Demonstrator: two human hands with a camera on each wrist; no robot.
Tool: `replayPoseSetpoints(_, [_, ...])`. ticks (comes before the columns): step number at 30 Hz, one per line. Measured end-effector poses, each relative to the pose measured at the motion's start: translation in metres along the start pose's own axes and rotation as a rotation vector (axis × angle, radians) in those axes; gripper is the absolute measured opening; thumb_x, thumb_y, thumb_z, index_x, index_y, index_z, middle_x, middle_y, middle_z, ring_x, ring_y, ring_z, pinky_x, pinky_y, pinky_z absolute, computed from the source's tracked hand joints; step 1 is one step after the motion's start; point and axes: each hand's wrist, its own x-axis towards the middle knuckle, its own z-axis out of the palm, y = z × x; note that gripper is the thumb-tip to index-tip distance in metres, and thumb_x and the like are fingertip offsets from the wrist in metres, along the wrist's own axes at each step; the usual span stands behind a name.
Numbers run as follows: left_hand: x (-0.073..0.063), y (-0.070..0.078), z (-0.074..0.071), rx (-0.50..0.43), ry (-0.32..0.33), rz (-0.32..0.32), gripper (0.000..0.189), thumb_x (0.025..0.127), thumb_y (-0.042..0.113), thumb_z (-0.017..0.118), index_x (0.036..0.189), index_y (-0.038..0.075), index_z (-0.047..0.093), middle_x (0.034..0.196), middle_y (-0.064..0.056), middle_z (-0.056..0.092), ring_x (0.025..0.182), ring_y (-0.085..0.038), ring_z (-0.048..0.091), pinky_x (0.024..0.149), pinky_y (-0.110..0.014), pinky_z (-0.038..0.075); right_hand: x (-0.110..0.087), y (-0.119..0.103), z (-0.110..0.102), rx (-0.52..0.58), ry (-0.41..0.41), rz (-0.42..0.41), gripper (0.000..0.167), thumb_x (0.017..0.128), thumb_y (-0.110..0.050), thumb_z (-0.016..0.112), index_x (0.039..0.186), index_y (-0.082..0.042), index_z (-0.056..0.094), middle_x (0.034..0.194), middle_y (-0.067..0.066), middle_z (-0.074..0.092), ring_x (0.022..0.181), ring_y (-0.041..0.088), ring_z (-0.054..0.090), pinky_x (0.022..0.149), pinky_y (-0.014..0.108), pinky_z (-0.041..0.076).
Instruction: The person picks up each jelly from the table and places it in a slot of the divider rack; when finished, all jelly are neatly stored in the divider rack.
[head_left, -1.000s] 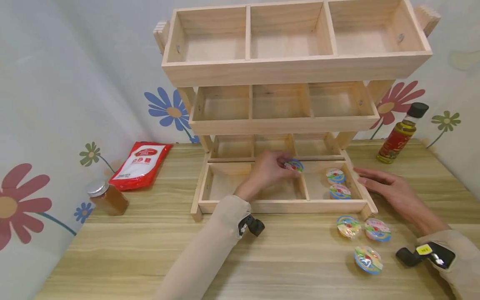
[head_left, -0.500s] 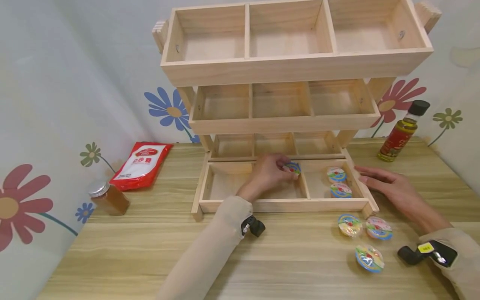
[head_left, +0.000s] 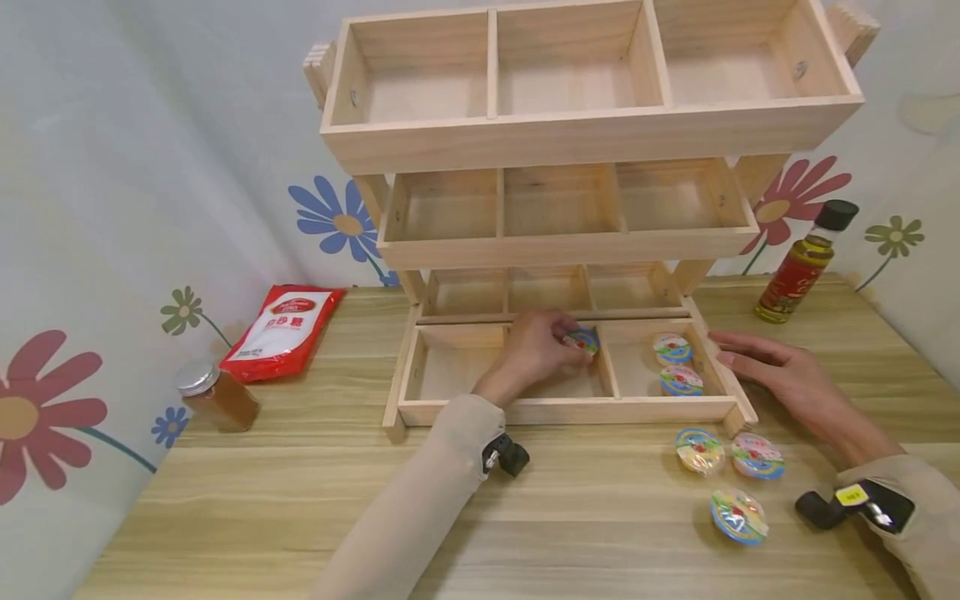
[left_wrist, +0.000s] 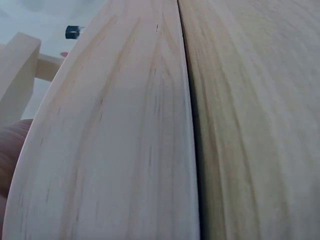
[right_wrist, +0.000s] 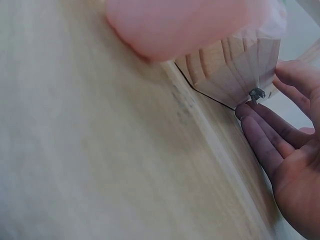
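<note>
My left hand (head_left: 534, 350) reaches into the middle compartment of the lowest tray (head_left: 566, 412) of a wooden rack. Its fingers grip a jelly cup (head_left: 582, 341) with a blue-rimmed printed lid, close to the divider; whether the cup touches the floor of the compartment is hidden. In the right compartment sit two jelly cups, a rear one (head_left: 672, 349) and a front one (head_left: 682, 381). My right hand (head_left: 780, 375) rests its fingertips against the rack's right end. The right wrist view shows those fingers (right_wrist: 265, 130) nearly straight, beside a small metal screw (right_wrist: 257, 94).
Three more jelly cups lie on the table in front: one yellow (head_left: 701, 452), one pink (head_left: 758, 457), one nearer (head_left: 738, 517). A red-and-white bag (head_left: 285, 332) and a lidded jar (head_left: 219, 398) stand left, an oil bottle (head_left: 798, 271) right. Upper trays (head_left: 592, 137) overhang the work.
My left hand has shifted the jelly cup slightly left and down, away from the divider's back end. The right hand keeps its place at the rack's end.
</note>
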Motion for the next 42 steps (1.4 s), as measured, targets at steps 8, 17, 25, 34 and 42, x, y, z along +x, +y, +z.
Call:
replayPoseSetpoints(8, [0.0, 0.0, 0.002, 0.006, 0.003, -0.005, 0.042, 0.083, 0.018, 0.092, 0.118, 0.003, 0.075, 0.1, -0.007, 0.078, 0.086, -0.014, 0.068, 0.079, -0.024, 0.053, 0.001, -0.003, -0.002, 0.002, 0.001, -0.011, 0.05, 0.107, -0.031, 0.067, 0.152, -0.011, 0.06, 0.126, -0.035, 0.063, 0.12, -0.018, 0.047, 0.092, 0.005, 0.038])
replayPoseSetpoints(17, [0.0, 0.0, 0.003, 0.024, -0.004, -0.033, 0.042, 0.085, 0.022, 0.092, 0.119, 0.004, 0.075, 0.104, -0.007, 0.077, 0.092, -0.016, 0.068, 0.083, -0.026, 0.053, 0.001, -0.003, -0.002, -0.025, 0.002, -0.015, 0.051, 0.107, -0.032, 0.067, 0.152, -0.009, 0.059, 0.124, -0.037, 0.062, 0.12, -0.018, 0.045, 0.091, 0.004, 0.037])
replayPoseSetpoints(25, [-0.006, 0.002, -0.004, 0.015, -0.02, -0.031, 0.048, 0.085, 0.023, 0.092, 0.123, 0.001, 0.073, 0.105, -0.009, 0.078, 0.096, -0.018, 0.071, 0.087, -0.028, 0.055, 0.0, -0.001, -0.002, -0.037, 0.002, -0.004, 0.052, 0.107, -0.034, 0.067, 0.153, -0.01, 0.058, 0.124, -0.036, 0.062, 0.12, -0.018, 0.045, 0.091, 0.004, 0.037])
replayPoseSetpoints(34, [-0.02, 0.011, -0.012, -0.07, -0.014, 0.021, 0.046, 0.087, 0.019, 0.09, 0.124, -0.003, 0.073, 0.107, -0.011, 0.078, 0.101, -0.02, 0.073, 0.087, -0.028, 0.057, -0.001, 0.0, -0.002, -0.044, 0.004, 0.005, 0.053, 0.107, -0.035, 0.067, 0.153, -0.011, 0.058, 0.125, -0.037, 0.061, 0.121, -0.017, 0.044, 0.091, 0.004, 0.036])
replayPoseSetpoints(42, [-0.036, 0.035, -0.009, -0.12, -0.071, 0.081, 0.044, 0.091, 0.025, 0.088, 0.129, 0.008, 0.074, 0.123, -0.004, 0.075, 0.111, -0.02, 0.072, 0.091, -0.024, 0.056, -0.001, 0.0, -0.001, -0.03, 0.003, -0.001, 0.053, 0.107, -0.035, 0.067, 0.153, -0.011, 0.058, 0.124, -0.036, 0.062, 0.12, -0.016, 0.045, 0.091, 0.005, 0.037])
